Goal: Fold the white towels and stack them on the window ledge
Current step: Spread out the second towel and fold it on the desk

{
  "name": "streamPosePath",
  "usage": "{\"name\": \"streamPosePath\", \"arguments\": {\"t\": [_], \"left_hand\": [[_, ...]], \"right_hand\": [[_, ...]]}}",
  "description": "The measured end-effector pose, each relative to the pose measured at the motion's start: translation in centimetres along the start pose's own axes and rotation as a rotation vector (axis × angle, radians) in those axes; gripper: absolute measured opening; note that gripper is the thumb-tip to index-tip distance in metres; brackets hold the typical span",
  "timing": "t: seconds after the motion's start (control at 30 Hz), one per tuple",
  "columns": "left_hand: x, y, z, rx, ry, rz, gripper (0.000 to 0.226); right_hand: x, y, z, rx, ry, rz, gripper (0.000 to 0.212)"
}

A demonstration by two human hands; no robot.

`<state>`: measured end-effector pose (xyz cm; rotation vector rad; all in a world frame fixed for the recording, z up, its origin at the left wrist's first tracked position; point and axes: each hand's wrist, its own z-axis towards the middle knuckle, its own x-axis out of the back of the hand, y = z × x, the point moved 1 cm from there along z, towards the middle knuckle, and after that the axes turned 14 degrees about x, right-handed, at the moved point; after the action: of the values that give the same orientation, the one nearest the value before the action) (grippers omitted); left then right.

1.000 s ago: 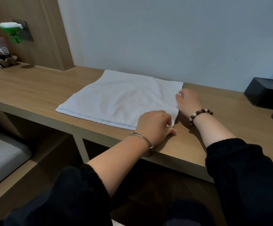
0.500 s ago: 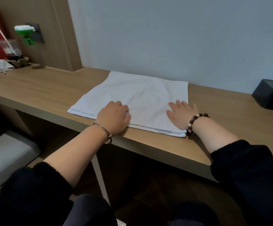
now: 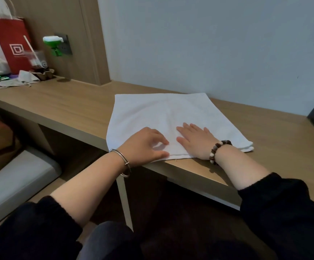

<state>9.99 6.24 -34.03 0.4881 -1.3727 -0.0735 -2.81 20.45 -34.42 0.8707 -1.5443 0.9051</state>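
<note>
Towel (image 3: 171,109) lies doubled on surface (image 3: 67,106), hem at 6 o'clock. Right hand (image 3: 195,141) presses flat, likely smoothing; left hand (image 3: 144,145) curls at hem, grip unclear.

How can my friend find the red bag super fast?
Look along the long wooden desk to its far left end, by the wall. The red paper bag stands upright there, behind a clear plastic cup with a straw. It is the only red thing there, and it has a white square logo on its front.
</note>
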Motion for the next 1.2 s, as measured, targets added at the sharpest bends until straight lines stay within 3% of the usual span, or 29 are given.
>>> {"name": "streamPosePath", "arguments": {"t": [0.27, 0.47, 0.53, 0.67, 0.77, 0.87, 0.93, 1.03, 1.2], "left_hand": [[-0.7, -0.6, 2.7, -0.07, -0.03, 0.434, 0.045], [-0.3, -1.0, 3.9, -0.062, -0.043, 0.406, 0.043], [0.3, -2.0, 3.3, -0.098, -0.022, 0.34, 0.04], [1.0, -4.2, 1.7, -0.301, 0.155, 0.424, 0.049], [1.8, -4.6, 1.4, -0.234, 0.114, 0.506, 0.033], [2.9, -4.7, 1.5, 0.002, 0.014, 0.641, 0.028], [3.2, -4.8, 1.6, 0.057, -0.013, 0.713, 0.022], [3.1, -4.9, 1.6, 0.082, -0.048, 0.759, 0.01], [3.5, -5.9, 1.1, -0.021, 0.124, 0.746, 0.03]], "right_hand": [[-0.2, 1.8, 1.0, -0.139, -0.046, 0.003, 0.057], [-0.7, 2.2, 0.8, -0.282, 0.013, 0.05, 0.059], [-0.6, 1.8, 0.4, -0.243, 0.092, 0.03, 0.054], [0.2, 0.3, -0.2, 0.079, 0.335, 0.191, 0.036], [0.4, -1.2, -0.2, 0.191, 0.407, 0.371, 0.025], [0.1, -1.9, 0.3, 0.216, 0.347, 0.253, 0.023], [0.1, -2.1, 0.6, 0.2, 0.311, 0.19, 0.028], [0.1, -2.5, 1.1, 0.178, 0.3, 0.152, 0.031], [0.1, -2.6, 1.3, 0.197, 0.27, 0.128, 0.029]]}}
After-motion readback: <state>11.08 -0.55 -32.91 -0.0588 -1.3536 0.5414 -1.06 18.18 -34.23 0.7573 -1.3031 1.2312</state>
